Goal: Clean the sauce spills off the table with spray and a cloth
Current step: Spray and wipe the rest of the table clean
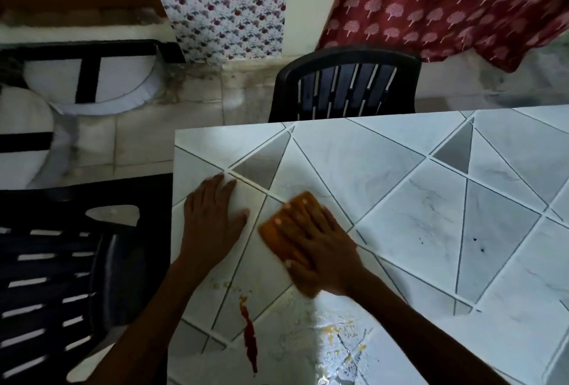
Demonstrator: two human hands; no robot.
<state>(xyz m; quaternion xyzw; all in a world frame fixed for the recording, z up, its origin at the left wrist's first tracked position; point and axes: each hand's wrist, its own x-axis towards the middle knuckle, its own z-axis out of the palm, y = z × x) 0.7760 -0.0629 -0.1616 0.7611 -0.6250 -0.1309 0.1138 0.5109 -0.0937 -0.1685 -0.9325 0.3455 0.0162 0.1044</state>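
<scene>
Pressing down on an orange cloth [272, 235], the right hand [317, 240] is lying flat with its fingers spread and straight, covering most of the fabric, which looks like a way of pushing the whole pad evenly against the tiled surface [431, 200] rather than gripping it. The cloth is sitting on the near-left part of the surface, just beyond the mess it is meant for: a red sauce streak [250, 335] is running toward the near edge, not yet wiped, and yellow smears [334, 330] are sitting in a wet, shiny patch beside it, which suggests spray is already on that area. No spray bottle is showing anywhere in view. The left hand [212, 218] is resting open and empty, palm down, just beside the cloth near the surface's left edge, probably bracing the body while the other arm is working. A few dark specks [477, 244] are lying well apart to the right. A dark slatted chair [345, 89] is standing at the far side, another chair [61, 277] is standing at the left, and a red patterned curtain [446, 0] is hanging behind. The wiping is looking only partly done.
</scene>
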